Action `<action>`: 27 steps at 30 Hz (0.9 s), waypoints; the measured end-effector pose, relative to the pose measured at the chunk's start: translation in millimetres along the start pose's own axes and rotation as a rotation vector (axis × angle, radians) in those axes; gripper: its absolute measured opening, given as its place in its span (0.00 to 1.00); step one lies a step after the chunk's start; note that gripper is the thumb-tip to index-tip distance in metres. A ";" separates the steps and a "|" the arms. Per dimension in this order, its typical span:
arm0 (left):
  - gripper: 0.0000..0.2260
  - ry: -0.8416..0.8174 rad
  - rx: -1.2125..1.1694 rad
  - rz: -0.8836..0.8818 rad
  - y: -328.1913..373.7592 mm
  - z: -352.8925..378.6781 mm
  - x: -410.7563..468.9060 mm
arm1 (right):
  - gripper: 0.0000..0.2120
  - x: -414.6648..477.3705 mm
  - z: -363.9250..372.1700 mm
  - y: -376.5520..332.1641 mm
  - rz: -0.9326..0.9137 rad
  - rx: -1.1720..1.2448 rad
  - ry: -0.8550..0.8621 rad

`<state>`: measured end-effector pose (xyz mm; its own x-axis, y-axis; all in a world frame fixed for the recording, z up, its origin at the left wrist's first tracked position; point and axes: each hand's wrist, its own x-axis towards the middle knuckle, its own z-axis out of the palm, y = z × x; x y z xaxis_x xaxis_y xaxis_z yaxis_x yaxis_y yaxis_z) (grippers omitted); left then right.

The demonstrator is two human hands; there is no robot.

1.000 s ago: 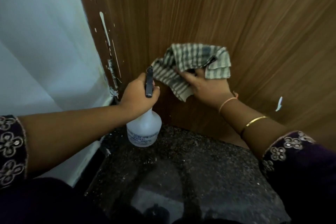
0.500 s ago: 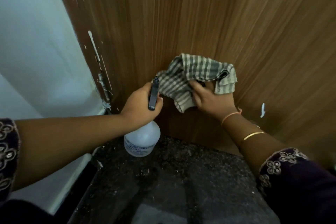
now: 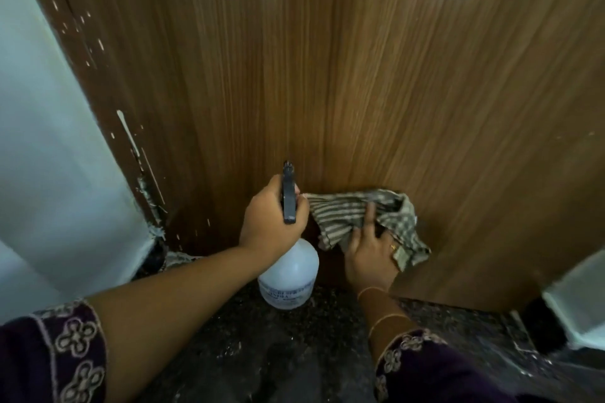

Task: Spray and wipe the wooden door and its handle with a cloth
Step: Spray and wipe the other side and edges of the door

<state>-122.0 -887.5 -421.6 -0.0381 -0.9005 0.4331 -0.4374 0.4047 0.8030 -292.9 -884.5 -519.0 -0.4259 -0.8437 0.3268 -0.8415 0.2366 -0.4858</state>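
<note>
Cloth lower on door, beside bottle

The cloth lies between the door and the fingers of the right hand, just right of the left hand, whose fingers wrap the spray bottle; the floor lies below.

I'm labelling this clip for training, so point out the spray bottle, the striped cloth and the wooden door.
spray bottle [image 3: 291,271]: head view, on its white body above the label.
striped cloth [image 3: 337,216]: head view, on its striped left fold.
wooden door [image 3: 360,75]: head view, on the bare panel above the cloth.
</note>
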 end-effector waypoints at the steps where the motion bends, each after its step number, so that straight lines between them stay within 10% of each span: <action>1: 0.04 -0.029 -0.005 -0.006 -1.5 2.5 -3.2 | 0.27 -0.5 -1.8 0.2 0.181 0.098 -0.014; 6: 0.03 -0.129 -0.007 0.032 -3.0 1.4 -7.0 | 0.21 35.2 -16.6 32.1 0.821 0.469 0.097; 11: 0.04 -0.133 0.011 0.055 -4.8 -6.0 -3.8 | 0.11 41.6 -10.0 21.9 0.858 0.695 0.021; 17: 0.03 -0.076 0.030 0.100 -1.8 -4.9 6.1 | 0.22 49.7 9.3 -9.1 0.883 0.675 0.094; 27: 0.03 -0.050 -0.024 0.152 19.4 -3.6 23.8 | 0.34 37.1 -34.5 -96.5 -0.094 0.448 0.388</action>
<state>-128.2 -900.6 -394.2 -0.1469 -0.8350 0.5303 -0.4017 0.5402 0.7394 -238.9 -922.0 -432.0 -0.5175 -0.5935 0.6164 -0.6954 -0.1282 -0.7071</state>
